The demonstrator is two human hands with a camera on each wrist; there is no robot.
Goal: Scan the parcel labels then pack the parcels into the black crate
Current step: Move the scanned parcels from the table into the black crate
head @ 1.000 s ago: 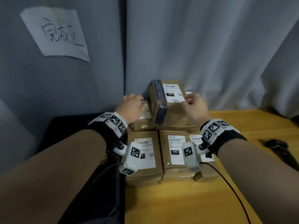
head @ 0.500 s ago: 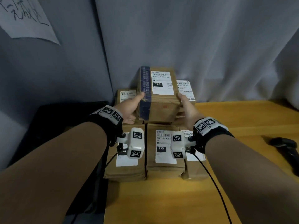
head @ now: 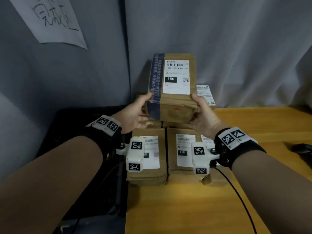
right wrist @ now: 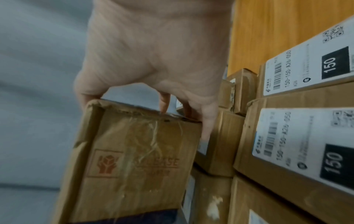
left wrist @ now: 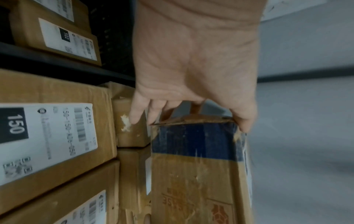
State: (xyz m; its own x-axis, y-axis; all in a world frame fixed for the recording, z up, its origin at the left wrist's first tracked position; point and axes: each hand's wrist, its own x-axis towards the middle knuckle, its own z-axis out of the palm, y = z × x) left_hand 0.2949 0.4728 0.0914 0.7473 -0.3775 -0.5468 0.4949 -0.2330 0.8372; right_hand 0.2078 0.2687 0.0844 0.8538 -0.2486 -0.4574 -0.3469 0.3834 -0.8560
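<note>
We have one parcel [head: 172,88] up off the stack, its label [head: 176,76] tilted toward us. Our left hand [head: 135,114] grips the edge with the blue tape, thumb on the front and fingers reaching behind; our right hand [head: 202,114] grips the opposite edge the same way. So both hands are closed on the same box, and it hangs above the other parcels [head: 146,156] on the desk [head: 185,208].

What worries us first is the box itself. Its corners look torn and the flaps ragged in both wrist views — a squeeze at those edges could crumple the cardboard or let it slide. If we let go with one hand to reach for the scanner, the other would hold one worn edge alone, and the parcel could twist and drop onto the stack, knocking the rear boxes askew.

The black crate [head: 76,132] sits to the left of the desk, lower than the desktop; the left wrist view shows labelled parcels [left wrist: 63,37] already in it. Swinging left, we might catch the crate's rim or land on those boxes crookedly.

A dark object [head: 302,149] lies at the right edge of the desk — perhaps the scanner, though it is too cut off to say. The wrist cable [head: 236,196] trails across the desk and could snag. A handwritten paper sign [head: 50,19] hangs on the grey curtain [head: 219,39] behind.
</note>
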